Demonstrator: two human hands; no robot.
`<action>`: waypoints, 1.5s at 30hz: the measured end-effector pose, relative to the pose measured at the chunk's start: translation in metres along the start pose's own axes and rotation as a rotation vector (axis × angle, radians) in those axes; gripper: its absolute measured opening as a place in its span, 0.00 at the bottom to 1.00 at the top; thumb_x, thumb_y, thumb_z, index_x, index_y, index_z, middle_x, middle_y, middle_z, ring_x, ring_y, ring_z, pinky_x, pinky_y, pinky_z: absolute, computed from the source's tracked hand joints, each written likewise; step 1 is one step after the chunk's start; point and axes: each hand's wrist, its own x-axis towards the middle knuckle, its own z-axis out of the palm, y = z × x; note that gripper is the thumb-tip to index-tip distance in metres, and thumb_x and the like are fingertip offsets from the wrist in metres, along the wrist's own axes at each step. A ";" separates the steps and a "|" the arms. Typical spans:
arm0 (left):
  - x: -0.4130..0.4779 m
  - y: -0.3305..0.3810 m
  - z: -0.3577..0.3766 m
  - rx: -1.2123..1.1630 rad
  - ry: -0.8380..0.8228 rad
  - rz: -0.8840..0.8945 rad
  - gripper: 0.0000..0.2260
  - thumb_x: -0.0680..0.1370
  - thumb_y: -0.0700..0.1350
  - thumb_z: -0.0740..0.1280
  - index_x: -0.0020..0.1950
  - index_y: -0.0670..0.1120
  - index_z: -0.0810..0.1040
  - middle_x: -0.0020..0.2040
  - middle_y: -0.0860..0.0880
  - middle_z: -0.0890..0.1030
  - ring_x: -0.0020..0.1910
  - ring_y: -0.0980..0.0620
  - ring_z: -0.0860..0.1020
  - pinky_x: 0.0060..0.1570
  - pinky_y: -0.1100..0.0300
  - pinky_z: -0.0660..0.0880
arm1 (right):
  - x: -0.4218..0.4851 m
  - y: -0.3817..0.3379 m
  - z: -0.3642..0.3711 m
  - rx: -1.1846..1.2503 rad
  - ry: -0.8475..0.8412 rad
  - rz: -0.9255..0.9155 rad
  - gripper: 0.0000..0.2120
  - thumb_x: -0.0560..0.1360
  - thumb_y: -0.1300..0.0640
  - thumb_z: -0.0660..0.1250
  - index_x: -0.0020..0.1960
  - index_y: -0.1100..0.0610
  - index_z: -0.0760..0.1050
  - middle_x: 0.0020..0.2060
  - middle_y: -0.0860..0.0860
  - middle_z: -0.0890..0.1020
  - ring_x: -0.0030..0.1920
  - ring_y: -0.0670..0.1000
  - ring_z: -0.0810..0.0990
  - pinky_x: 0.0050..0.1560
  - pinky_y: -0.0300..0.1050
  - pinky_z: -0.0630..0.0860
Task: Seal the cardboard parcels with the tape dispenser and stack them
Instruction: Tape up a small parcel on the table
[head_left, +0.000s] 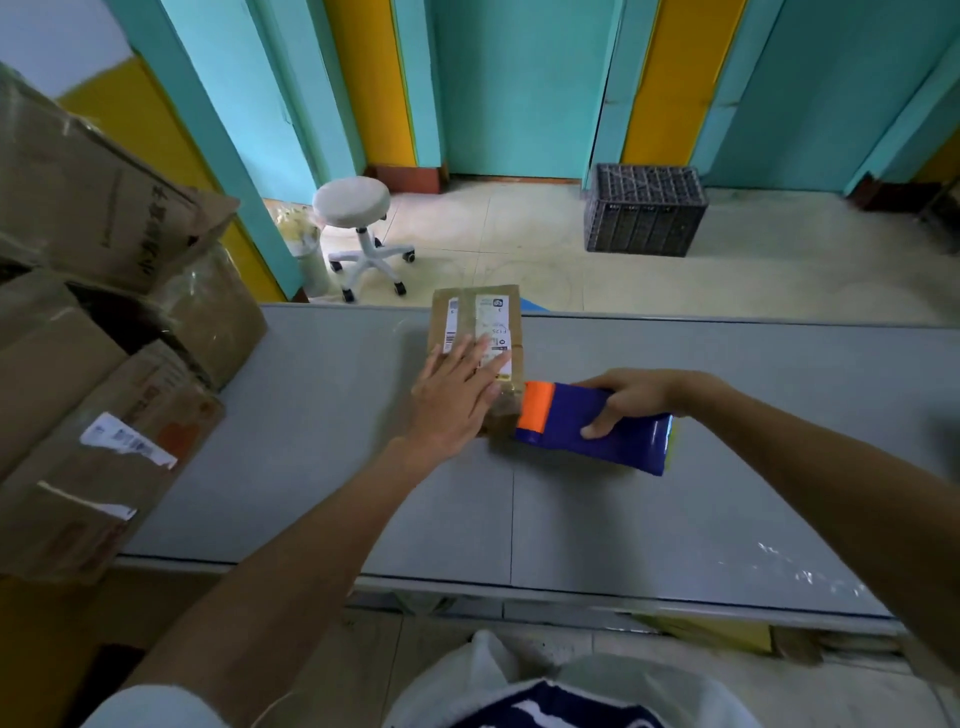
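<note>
A small cardboard parcel (475, 317) with white shipping labels lies on the grey table (322, 415), near its far edge. My left hand (454, 395) rests flat on the parcel's near half, fingers spread. My right hand (631, 397) grips a blue tape dispenser (597, 431) with an orange front. The orange end touches the parcel's near right corner. The dispenser lies low over the table, angled to the right.
Large worn cardboard boxes (104, 332) are piled at the table's left end. Beyond the table on the tiled floor stand a white wheeled stool (358, 223) and a dark plastic crate (644, 213). Teal and yellow walls close the back.
</note>
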 end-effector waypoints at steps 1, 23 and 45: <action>0.000 -0.001 0.001 -0.002 0.008 0.000 0.30 0.75 0.59 0.34 0.75 0.56 0.55 0.77 0.52 0.54 0.76 0.52 0.48 0.73 0.51 0.42 | -0.001 0.004 0.002 0.081 -0.008 0.002 0.20 0.72 0.57 0.71 0.62 0.48 0.72 0.54 0.51 0.80 0.53 0.54 0.79 0.48 0.45 0.76; 0.003 0.004 -0.003 -0.029 -0.006 0.019 0.31 0.74 0.63 0.34 0.75 0.58 0.54 0.77 0.54 0.53 0.76 0.55 0.47 0.70 0.56 0.35 | 0.009 -0.036 -0.020 -0.781 0.157 0.049 0.34 0.73 0.50 0.69 0.75 0.48 0.57 0.66 0.53 0.71 0.62 0.56 0.72 0.50 0.47 0.71; 0.024 0.004 0.011 0.227 0.196 0.038 0.29 0.67 0.67 0.62 0.65 0.56 0.72 0.55 0.43 0.67 0.53 0.43 0.66 0.48 0.34 0.73 | -0.011 0.032 0.017 -0.024 0.659 -0.104 0.38 0.74 0.49 0.68 0.76 0.42 0.48 0.63 0.52 0.76 0.57 0.54 0.77 0.54 0.52 0.77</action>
